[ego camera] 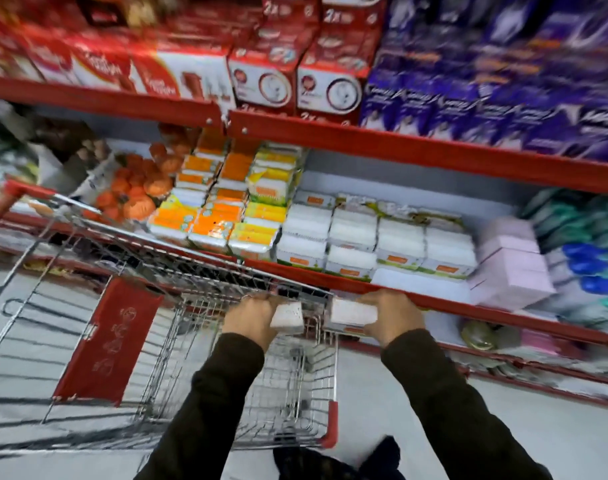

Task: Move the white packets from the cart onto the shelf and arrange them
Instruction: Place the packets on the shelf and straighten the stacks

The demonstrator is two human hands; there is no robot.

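Overhead, the shelf (434,299) is already carrying rows of white packets (375,237); below, above the wire cart (226,282), the left hand (250,317) and right hand (392,315) are each clamping one packet, apparently light, soft, best gripped across the middle.

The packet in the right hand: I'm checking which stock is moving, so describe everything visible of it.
The white packet is a flat, rectangular block in what looks like soft plastic wrap, with an orange label patch at its lower edge. The right hand grips its right end, holding it roughly level above the cart's far corner, just below the red shelf edge. Motion blur hides any print.
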